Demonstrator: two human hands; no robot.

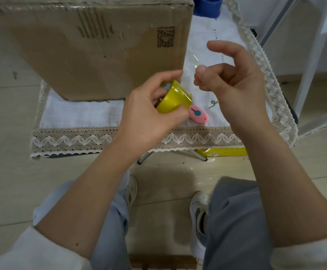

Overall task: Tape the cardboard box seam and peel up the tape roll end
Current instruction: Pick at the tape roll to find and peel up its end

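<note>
My left hand (149, 112) grips the tape roll (173, 98) by the box (92, 55). My right hand (234, 78), fingers loosely curled, pinches the clear tape end (190, 69), pulling it off the roll.

a pink cutter (198, 114) lies on the lace-edged white cloth (80, 115), above a tiled floor (8, 172).

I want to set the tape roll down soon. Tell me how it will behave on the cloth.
The tape roll, held in the left hand, is a round ring, so on edge it would probably roll; laid flat it should stay. It looks light. The clear strip pinched by the right hand looks floppy and may stick to the cloth.
</note>
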